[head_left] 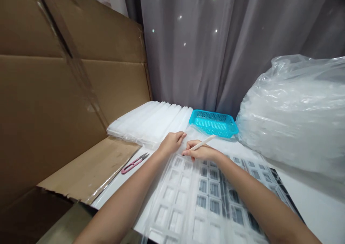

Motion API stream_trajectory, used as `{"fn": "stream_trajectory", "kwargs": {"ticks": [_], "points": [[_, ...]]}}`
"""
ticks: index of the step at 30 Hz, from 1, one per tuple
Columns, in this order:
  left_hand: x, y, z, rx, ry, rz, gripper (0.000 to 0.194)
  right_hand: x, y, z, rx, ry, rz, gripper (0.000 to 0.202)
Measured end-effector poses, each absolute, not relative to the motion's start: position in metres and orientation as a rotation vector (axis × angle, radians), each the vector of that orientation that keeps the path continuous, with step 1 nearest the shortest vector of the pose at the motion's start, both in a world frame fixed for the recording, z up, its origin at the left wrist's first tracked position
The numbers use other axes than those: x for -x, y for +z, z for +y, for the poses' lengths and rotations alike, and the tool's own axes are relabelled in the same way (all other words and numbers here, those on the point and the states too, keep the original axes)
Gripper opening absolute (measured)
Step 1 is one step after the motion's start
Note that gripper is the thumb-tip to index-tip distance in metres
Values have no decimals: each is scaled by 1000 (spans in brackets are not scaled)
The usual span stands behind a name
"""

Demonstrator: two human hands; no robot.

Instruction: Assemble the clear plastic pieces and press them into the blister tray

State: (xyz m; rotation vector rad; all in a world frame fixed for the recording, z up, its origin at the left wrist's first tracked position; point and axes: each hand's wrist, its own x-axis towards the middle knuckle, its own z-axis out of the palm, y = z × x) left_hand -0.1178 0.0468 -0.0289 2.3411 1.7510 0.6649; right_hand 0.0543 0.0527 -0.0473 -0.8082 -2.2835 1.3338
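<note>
Translucent plastic sheets (164, 193) with rows of rectangular pockets lie layered in front of me. My left hand (172, 142) is closed at the far left part of the top sheet, its fingers curled against the plastic. Just to the right, my right hand (198, 151) grips a slim white pen-shaped tool (206, 141) like a pen. The tool's lower end points at the sheet close to my left hand; its tip is too small to make out. Pink-handled thread snips (134, 163) rest on the white table, left of my left forearm.
Behind my hands lies a row of stacked white translucent sheets (153, 120). A blue perforated basket (214, 123) stands beside them. A large bulging clear plastic bag (293, 111) takes up the right. Cardboard walls (72, 85) rise at left; a grey curtain (185, 67) hangs behind.
</note>
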Motion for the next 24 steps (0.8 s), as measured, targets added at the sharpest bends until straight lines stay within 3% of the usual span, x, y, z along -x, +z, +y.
{"fn": "stream_trajectory", "kwargs": {"ticks": [10, 17, 21, 24], "points": [[115, -30, 43, -2369, 623, 1802, 28, -50, -50, 40, 824, 739, -2401, 12], [116, -29, 43, -2378, 632, 1834, 24, -56, -35, 29, 877, 407, -2345, 25], [115, -31, 44, -2343, 595, 1829, 26, -84, -10, 34, 1211, 206, -2166, 23], [114, -28, 43, -2305, 541, 1769, 29, -107, 6, 33, 1507, 286, -2184, 11]]}}
